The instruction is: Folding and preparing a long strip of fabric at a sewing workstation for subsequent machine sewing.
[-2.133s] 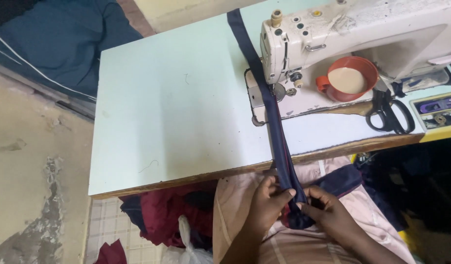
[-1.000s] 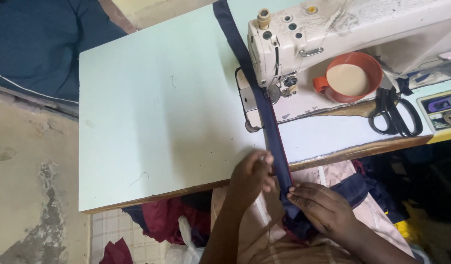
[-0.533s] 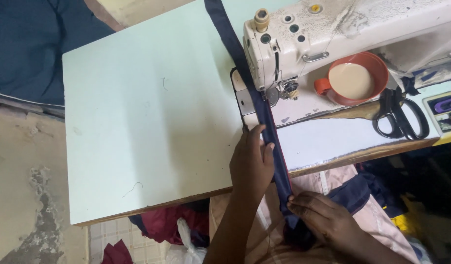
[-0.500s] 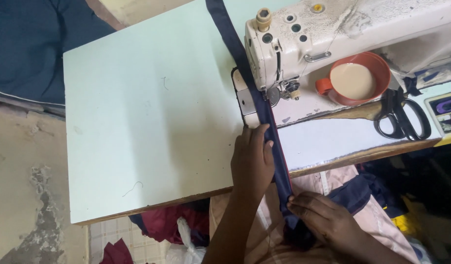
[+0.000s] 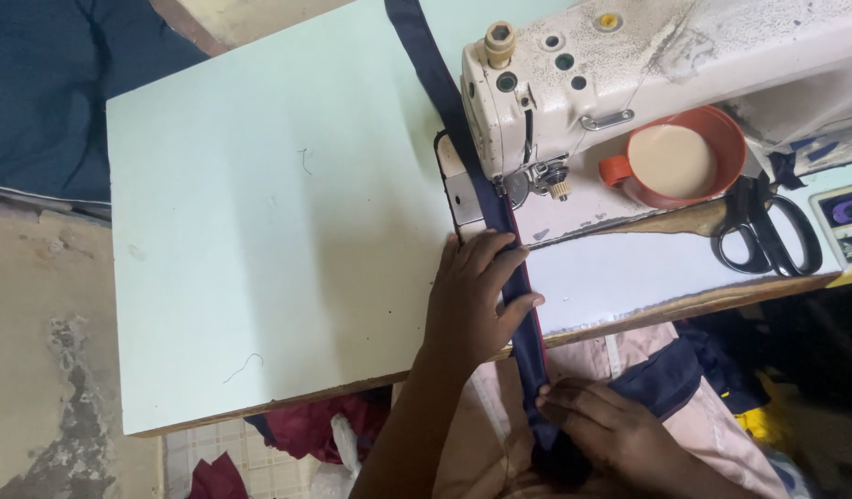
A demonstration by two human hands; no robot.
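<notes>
Nearest, the right hand (image 5: 620, 430) pinches the long navy fabric strip (image 5: 523, 310) at the lap, its grip closed on the cloth below the table (image 5: 259, 277) edge. Just ahead, the left hand (image 5: 477, 296) lies flat with fingers spread, pressing the strip onto the pale green table. If that flat hand slides forward, fingertips could reach the needle area (very close already); uneven pull might skew the strip. Beyond the grip stands the worn white sewing machine (image 5: 666, 74); right of it sit an orange cup (image 5: 680, 162) and black scissors (image 5: 768, 231).
</notes>
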